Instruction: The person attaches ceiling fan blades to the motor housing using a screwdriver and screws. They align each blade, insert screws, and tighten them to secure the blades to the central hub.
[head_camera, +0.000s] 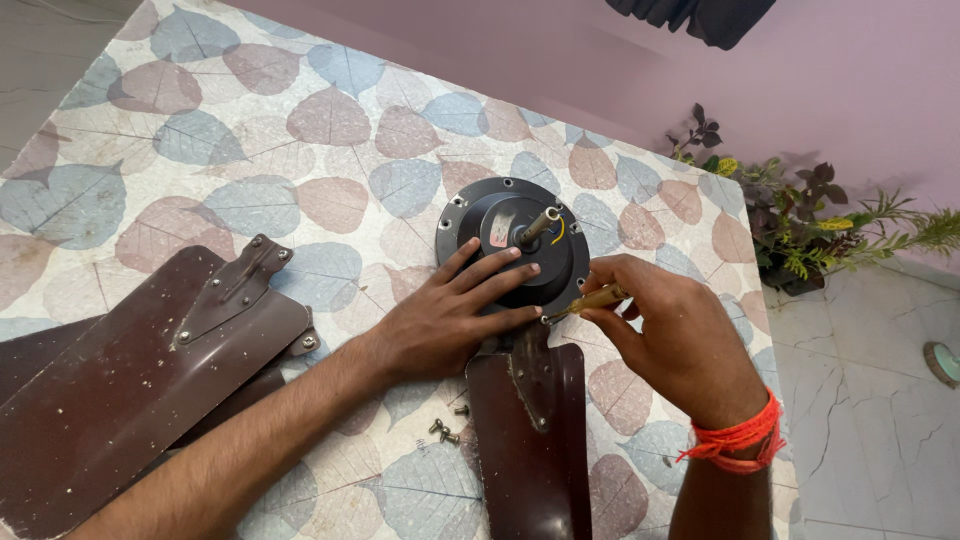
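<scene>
Left hand (455, 310) lying flat, open, steadying fan motor (512, 245); right hand (665, 335) gripping screwdriver (585, 301), working attached blade (530, 440). Looks partway: two blades (150, 380) and loose screws (445, 430) lying aside.

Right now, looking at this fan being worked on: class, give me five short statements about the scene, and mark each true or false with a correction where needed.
1. The left hand rests flat on the motor. True.
2. The right hand holds a hammer. False: it holds a screwdriver.
3. Loose screws lie on the cloth near the blade. True.
4. All blades are mounted on the motor. False: detached blades lie stacked to the left.
5. The right wrist is bare. False: it wears an orange thread band.
</scene>
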